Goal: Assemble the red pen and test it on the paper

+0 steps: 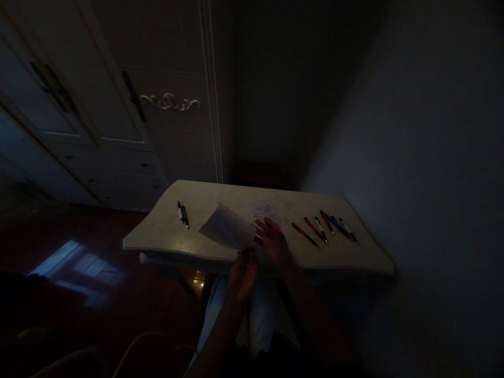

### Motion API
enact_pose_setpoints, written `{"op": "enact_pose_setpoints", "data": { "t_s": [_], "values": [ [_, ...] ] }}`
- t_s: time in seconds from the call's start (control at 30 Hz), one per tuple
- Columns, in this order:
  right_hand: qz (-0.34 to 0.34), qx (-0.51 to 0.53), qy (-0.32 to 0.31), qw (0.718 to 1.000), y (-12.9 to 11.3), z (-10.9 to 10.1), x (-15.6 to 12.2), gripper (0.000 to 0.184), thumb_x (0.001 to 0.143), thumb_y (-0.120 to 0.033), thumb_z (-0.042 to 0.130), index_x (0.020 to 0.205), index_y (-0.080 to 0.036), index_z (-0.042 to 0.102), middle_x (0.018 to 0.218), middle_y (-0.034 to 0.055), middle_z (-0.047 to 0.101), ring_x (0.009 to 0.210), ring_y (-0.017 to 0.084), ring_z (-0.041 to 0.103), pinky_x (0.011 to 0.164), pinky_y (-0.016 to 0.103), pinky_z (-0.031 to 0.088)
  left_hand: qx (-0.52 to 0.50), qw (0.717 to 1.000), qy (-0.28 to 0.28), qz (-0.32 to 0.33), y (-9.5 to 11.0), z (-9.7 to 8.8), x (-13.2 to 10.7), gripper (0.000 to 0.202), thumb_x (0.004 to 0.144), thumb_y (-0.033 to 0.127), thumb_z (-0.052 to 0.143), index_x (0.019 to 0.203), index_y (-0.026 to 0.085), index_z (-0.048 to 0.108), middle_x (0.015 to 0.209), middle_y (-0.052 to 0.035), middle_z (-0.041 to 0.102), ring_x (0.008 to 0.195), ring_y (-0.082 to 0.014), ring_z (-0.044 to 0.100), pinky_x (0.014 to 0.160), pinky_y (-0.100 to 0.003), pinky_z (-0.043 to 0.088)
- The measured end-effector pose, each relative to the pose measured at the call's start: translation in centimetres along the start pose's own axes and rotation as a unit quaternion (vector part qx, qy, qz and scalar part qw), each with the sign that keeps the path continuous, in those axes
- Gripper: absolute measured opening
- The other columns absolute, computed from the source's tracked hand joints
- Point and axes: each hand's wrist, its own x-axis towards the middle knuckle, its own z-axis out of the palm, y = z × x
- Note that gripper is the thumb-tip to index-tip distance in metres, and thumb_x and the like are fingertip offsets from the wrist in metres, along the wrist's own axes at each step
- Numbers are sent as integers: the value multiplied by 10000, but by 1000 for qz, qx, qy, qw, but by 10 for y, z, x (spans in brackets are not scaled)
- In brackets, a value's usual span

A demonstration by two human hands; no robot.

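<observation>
The room is very dark. My left hand (pixel 243 273) is closed on the near corner of a sheet of paper (pixel 227 227), lifted at an angle over the pale table (pixel 346 252). My right hand (pixel 275 242) rests on the table just right of the sheet, fingers curled around a red pen (pixel 268 227). A second paper with faint drawing (pixel 266 210) lies flat behind my right hand.
Several pens (pixel 325 227) lie in a row on the table's right part. Two pens (pixel 183 214) lie together on its left part. A pale wardrobe with dark handles (pixel 134 97) stands behind at left. A wall (pixel 413 157) runs along the right. Red-brown floor (pixel 79 252) shows at left.
</observation>
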Motion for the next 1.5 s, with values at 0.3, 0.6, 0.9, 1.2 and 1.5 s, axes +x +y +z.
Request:
{"op": "enact_pose_setpoints", "data": {
  "t_s": [0.3,0.6,0.9,1.2,1.5],
  "values": [
    [-106,-50,141,983,4,-20,16,596,613,-320,858,1134,-309,569,1287,48,582,1104,217,646,920,397,566,-22,999,34,-24,-19,6,-7,293,975,103,481,870,182,743,986,-67,776,1030,-135,717,960,-224,559],
    [-173,-239,129,947,-10,-50,33,578,648,-386,804,1134,-229,533,1202,102,618,981,209,640,828,352,561,24,995,80,-53,-26,8,-31,279,984,213,482,860,163,728,1077,-131,746,1043,-195,713,919,-303,576],
    [-161,-402,10,901,-29,-80,57,517,699,-458,744,1117,-214,565,1110,101,687,924,220,654,825,363,538,370,928,40,10,2,-13,-34,359,703,357,773,997,166,699,1007,-133,750,650,-197,713,532,-253,506],
    [-172,-498,-91,845,-44,-73,82,399,771,-458,704,1093,-224,678,1150,111,712,1094,271,657,998,434,484,715,612,-58,332,44,-13,-7,251,885,319,581,1081,201,686,1084,-116,727,1022,-260,678,926,-431,527],
    [-177,-538,-30,824,-46,-78,81,415,802,-418,686,1183,-253,689,1311,85,662,1275,300,570,1170,541,291,851,333,-186,361,61,-17,26,284,928,210,537,1163,233,695,1283,-121,675,1284,-310,558,1022,-521,453]
  ]
}}
